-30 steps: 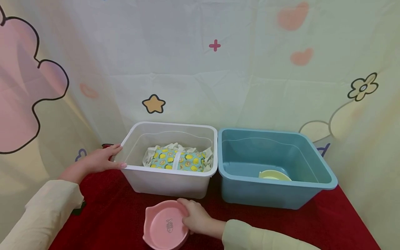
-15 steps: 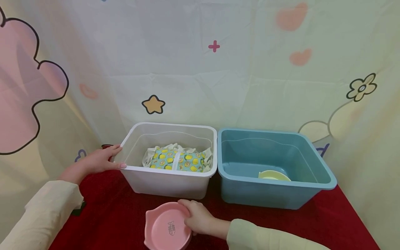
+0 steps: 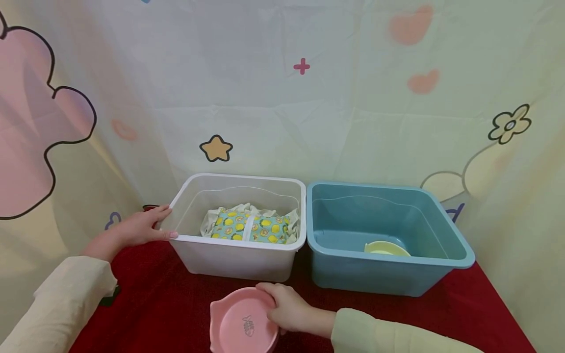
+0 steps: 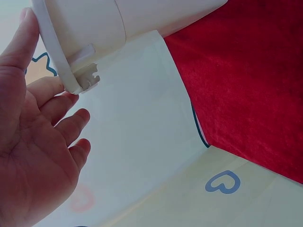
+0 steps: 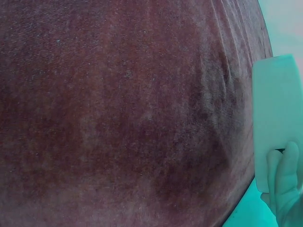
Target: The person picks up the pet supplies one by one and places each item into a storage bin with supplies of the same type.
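Note:
My right hand (image 3: 289, 306) grips the right side of a pink cat-eared bowl (image 3: 234, 326) with a fish drawn on its inside bottom. The bowl is over the cloth in front of the bins, cut off by the frame's lower edge. In the strongly tinted right wrist view, the bowl (image 5: 277, 104) is seen from the side with fingers against it. My left hand (image 3: 143, 227) holds the front left corner of a white bin (image 3: 238, 257). In the left wrist view, thumb and fingers meet the bin's rim (image 4: 54, 52), the other fingers loosely curled.
A lemon-print bundle with a white band (image 3: 249, 226) lies on pale cloth inside the white bin. Right beside it stands a blue bin (image 3: 375, 274) containing a pale yellow bowl (image 3: 387, 248). Both bins are on red cloth (image 3: 145, 304), before a printed curtain (image 3: 273, 137).
My right hand and the pink bowl have shifted slightly right and down in the head view. My left hand keeps its place on the white bin.

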